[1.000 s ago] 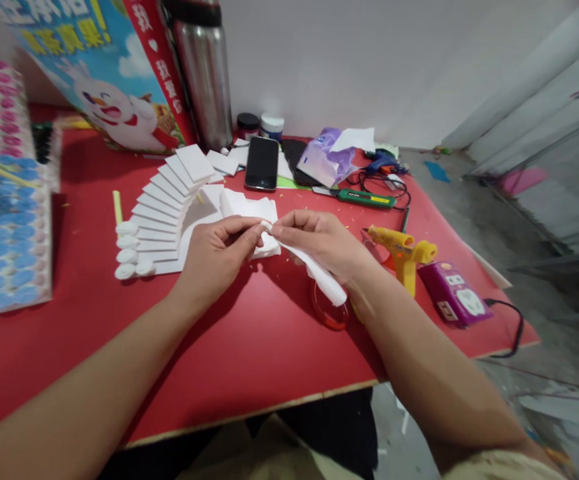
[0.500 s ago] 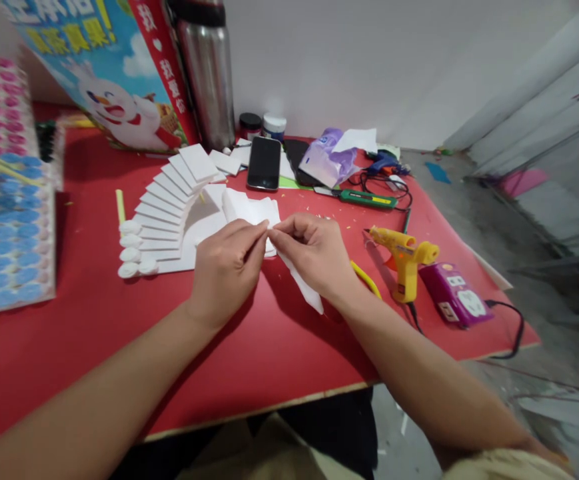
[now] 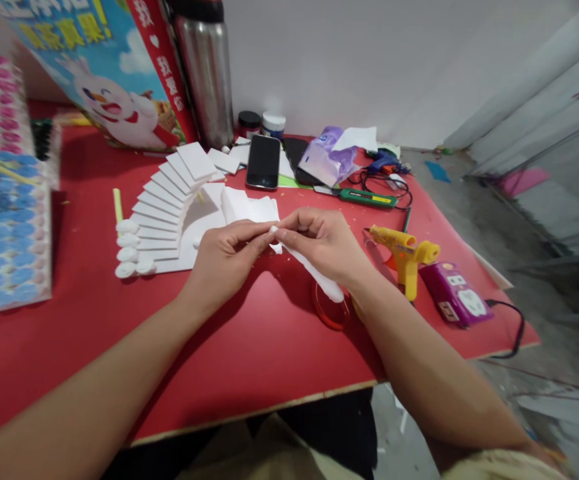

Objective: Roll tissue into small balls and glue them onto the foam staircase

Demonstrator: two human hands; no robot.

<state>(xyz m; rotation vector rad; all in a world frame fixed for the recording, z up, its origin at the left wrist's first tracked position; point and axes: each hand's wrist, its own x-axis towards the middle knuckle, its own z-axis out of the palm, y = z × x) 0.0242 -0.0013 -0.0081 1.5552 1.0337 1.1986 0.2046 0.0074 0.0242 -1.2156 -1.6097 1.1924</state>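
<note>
A white paper-like strip is pinched between my two hands, its near end bunched into a small roll. My left hand holds the rolled end between thumb and fingers. The fingertips of my right hand press at the same spot, and the strip's loose tail hangs below that palm. Behind the hands lies a pile of white sheets. Left of them is a white fan-shaped, stepped board piece, with several white rolled rosettes at its lower left corner.
To the right are a yellow glue gun, a purple power socket box and a red ring-shaped handle. A green utility knife, a phone and a steel bottle sit behind. Blue rosettes fill the left side.
Both hands have shifted slightly, and the bunched end now shows between the fingertips. The strip's tail has swung up and right, revealing the red handle beneath it.
</note>
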